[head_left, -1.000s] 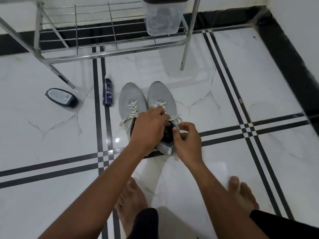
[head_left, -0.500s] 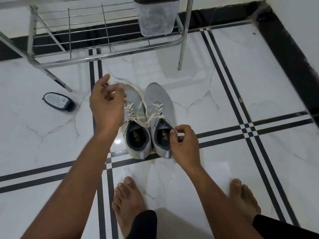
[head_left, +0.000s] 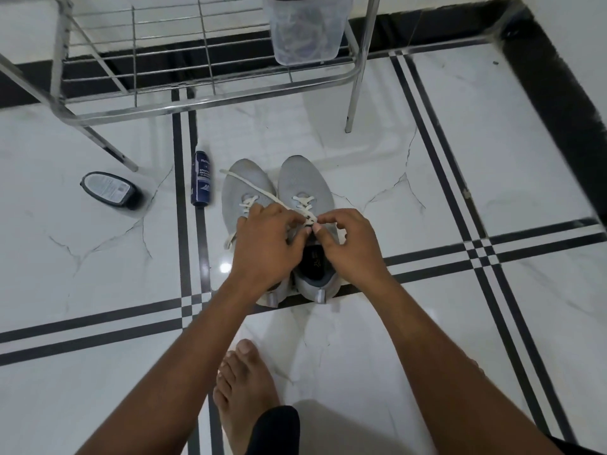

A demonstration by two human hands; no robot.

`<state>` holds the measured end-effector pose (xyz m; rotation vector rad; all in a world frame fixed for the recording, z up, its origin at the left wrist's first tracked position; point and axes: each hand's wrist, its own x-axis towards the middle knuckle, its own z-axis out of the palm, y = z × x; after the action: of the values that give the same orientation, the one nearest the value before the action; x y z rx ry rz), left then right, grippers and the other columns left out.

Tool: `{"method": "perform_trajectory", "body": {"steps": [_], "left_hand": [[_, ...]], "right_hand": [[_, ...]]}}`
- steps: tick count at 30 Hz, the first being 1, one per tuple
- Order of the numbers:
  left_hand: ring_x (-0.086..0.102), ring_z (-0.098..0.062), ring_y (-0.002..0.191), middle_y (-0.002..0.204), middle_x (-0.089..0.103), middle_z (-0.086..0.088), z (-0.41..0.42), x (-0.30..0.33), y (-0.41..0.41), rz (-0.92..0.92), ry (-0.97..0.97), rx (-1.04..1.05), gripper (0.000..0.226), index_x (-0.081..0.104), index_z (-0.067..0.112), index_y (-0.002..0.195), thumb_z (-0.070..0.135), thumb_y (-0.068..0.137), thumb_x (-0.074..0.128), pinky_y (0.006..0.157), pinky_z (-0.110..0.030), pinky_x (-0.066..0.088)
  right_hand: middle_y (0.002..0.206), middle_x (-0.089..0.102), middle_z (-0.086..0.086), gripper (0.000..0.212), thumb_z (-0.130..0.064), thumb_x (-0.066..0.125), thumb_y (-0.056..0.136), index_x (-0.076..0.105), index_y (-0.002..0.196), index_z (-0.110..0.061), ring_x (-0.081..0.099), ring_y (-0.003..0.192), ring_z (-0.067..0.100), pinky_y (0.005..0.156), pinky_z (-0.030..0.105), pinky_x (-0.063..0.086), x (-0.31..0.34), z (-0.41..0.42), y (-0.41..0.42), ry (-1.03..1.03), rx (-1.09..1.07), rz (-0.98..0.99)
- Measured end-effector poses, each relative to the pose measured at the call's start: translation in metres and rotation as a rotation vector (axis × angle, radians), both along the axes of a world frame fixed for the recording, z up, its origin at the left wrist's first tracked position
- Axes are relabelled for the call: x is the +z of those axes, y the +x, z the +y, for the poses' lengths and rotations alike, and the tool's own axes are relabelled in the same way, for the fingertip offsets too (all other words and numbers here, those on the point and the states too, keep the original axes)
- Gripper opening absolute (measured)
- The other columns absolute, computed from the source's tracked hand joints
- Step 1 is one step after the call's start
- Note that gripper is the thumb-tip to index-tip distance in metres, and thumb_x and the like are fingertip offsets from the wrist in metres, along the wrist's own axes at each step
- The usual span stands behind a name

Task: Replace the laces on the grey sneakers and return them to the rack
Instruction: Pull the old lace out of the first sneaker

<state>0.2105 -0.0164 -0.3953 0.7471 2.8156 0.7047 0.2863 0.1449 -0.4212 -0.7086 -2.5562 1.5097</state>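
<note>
Holding tangled contents, clear tub, rack

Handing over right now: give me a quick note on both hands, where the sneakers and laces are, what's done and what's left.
Left hand and right hand: both pinch the white lace at the top eyelets of the right sneaker.
Both grey sneakers stand side by side on the floor before the metal rack; a loose lace end trails over the left sneaker.
Done: both shoes appear laced.
Left: tie off, then put the pair on the rack.

Grey sneakers, white laces, black-striped white floor.
</note>
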Motion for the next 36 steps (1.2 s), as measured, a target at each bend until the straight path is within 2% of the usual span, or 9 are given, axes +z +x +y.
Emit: {"method": "perform_trajectory", "body": {"steps": [9, 12, 14, 17, 22, 24, 29, 33, 36], "left_hand": [[0.057, -0.026, 0.108, 0.1, 0.071, 0.003, 0.016, 0.003, -0.015, -0.167, -0.197, -0.035, 0.026, 0.071, 0.024, 0.096, 0.044, 0.098, 0.055, 0.094, -0.044, 0.035], [0.057, -0.019, 0.106, 0.104, 0.066, 0.01, 0.014, 0.003, -0.027, -0.356, -0.055, -0.087, 0.004, 0.064, 0.032, 0.099, 0.032, 0.099, 0.06, 0.094, -0.043, 0.037], [0.059, -0.008, 0.088, 0.098, 0.067, 0.01, 0.014, 0.005, -0.025, -0.458, 0.185, -0.079, 0.011, 0.062, 0.029, 0.097, 0.019, 0.1, 0.062, 0.084, -0.04, 0.046], [0.057, -0.002, 0.078, 0.099, 0.066, 0.008, 0.015, 0.01, -0.021, -0.373, 0.219, -0.093, 0.011, 0.064, 0.026, 0.098, 0.017, 0.097, 0.07, 0.074, -0.031, 0.045], [0.069, -0.024, 0.084, 0.091, 0.074, -0.005, 0.017, 0.009, -0.012, -0.202, -0.09, 0.002, 0.01, 0.078, 0.013, 0.095, 0.02, 0.088, 0.076, 0.076, -0.04, 0.058], [0.07, -0.022, 0.08, 0.087, 0.076, -0.004, 0.017, 0.008, -0.011, -0.23, -0.064, 0.062, 0.01, 0.081, 0.014, 0.092, 0.021, 0.088, 0.076, 0.073, -0.038, 0.059], [0.064, 0.0, 0.072, 0.083, 0.072, 0.007, 0.013, 0.004, -0.021, -0.44, 0.113, 0.005, 0.009, 0.073, 0.021, 0.087, 0.013, 0.091, 0.073, 0.062, -0.007, 0.042], [0.063, -0.008, 0.078, 0.1, 0.069, 0.003, 0.01, -0.001, -0.025, -0.425, 0.159, -0.035, 0.005, 0.073, 0.018, 0.098, 0.015, 0.095, 0.077, 0.071, -0.015, 0.045], [0.064, -0.004, 0.075, 0.09, 0.072, 0.006, 0.012, -0.004, -0.025, -0.417, 0.121, 0.002, 0.006, 0.077, 0.019, 0.098, 0.018, 0.093, 0.08, 0.07, -0.015, 0.046]], "right_hand": [[0.113, 0.068, -0.003, 0.01, -0.028, 0.074, 0.1, 0.072, 0.109, -0.023, 0.066, 0.103, 0.008, 0.09, 0.019, 0.048, -0.004, 0.007, -0.011, -0.092, 0.087, -0.129], [0.121, 0.064, 0.002, 0.016, -0.031, 0.07, 0.103, 0.068, 0.118, -0.026, 0.062, 0.113, 0.013, 0.099, 0.028, 0.048, -0.006, 0.01, -0.013, -0.129, 0.15, -0.182], [0.13, 0.058, 0.0, 0.023, -0.036, 0.066, 0.105, 0.064, 0.127, -0.033, 0.057, 0.124, 0.016, 0.105, 0.034, 0.048, -0.002, 0.012, -0.013, -0.161, 0.206, -0.247], [0.134, 0.055, -0.003, 0.024, -0.039, 0.063, 0.107, 0.064, 0.13, -0.034, 0.057, 0.126, 0.014, 0.106, 0.032, 0.047, 0.005, 0.015, -0.013, -0.208, 0.237, -0.268], [0.131, 0.06, -0.003, 0.017, -0.022, 0.065, 0.107, 0.067, 0.12, -0.034, 0.059, 0.119, 0.01, 0.097, 0.017, 0.045, 0.011, 0.015, -0.011, -0.231, 0.194, -0.214], [0.13, 0.061, -0.004, 0.019, -0.021, 0.065, 0.106, 0.068, 0.118, -0.035, 0.06, 0.117, 0.007, 0.094, 0.012, 0.043, 0.011, 0.014, -0.009, -0.225, 0.185, -0.2], [0.125, 0.064, -0.007, 0.016, -0.023, 0.068, 0.105, 0.07, 0.119, -0.031, 0.061, 0.11, -0.001, 0.087, 0.006, 0.044, 0.011, 0.011, -0.005, -0.204, 0.163, -0.184], [0.116, 0.067, -0.007, 0.006, -0.027, 0.072, 0.102, 0.069, 0.107, -0.026, 0.063, 0.098, -0.005, 0.078, 0.003, 0.044, 0.007, 0.009, -0.007, -0.155, 0.113, -0.185], [0.11, 0.068, -0.006, 0.007, -0.031, 0.069, 0.105, 0.067, 0.098, -0.03, 0.064, 0.095, -0.004, 0.077, 0.006, 0.044, 0.007, 0.008, -0.011, -0.174, 0.076, -0.218]]}}
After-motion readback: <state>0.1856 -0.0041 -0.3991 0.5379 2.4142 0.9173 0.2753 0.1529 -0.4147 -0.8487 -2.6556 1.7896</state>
